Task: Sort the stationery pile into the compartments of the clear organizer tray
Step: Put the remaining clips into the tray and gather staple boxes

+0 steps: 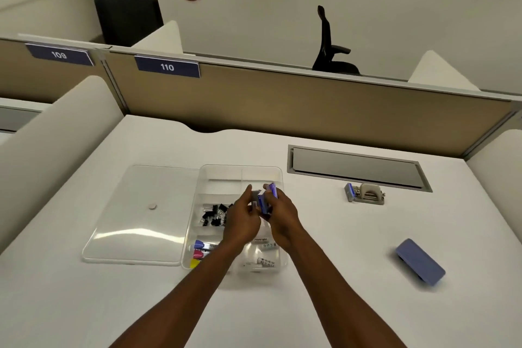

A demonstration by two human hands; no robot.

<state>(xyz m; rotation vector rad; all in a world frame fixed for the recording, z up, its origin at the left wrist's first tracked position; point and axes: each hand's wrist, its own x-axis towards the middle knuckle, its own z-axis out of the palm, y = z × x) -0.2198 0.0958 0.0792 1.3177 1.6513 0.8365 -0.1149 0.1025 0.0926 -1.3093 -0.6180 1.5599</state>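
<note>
Purple and small, the stack of boxes (266, 200) sits between both hands above the tray (278, 175), roughly over its middle compartments. The right hand (279, 217) curls round the stack from the 3 o'clock side, thumb and fingers grasping it; the left hand (243, 219) pinches its near end from 9 o'clock, so both grips are closed on the same thing. The long axis of the stack runs from about 6 to 12 o'clock, tilted up toward the far end. Free compartments lie at 12 o'clock from the hands, toward the far rim; black clips (214, 215) fill the one at 9 o'clock, and markers (201, 251) lie at 7 o'clock. My judgement is that the right hand, carrying most of the stack, is the one to lower it forward into a far compartment. The lid (135, 217) rests on the worktop (324, 234) at 9 o'clock of the tray; a punch (367, 194) and a purple eraser (421, 262) wait well apart, at 2 and 4 o'clock.
</note>
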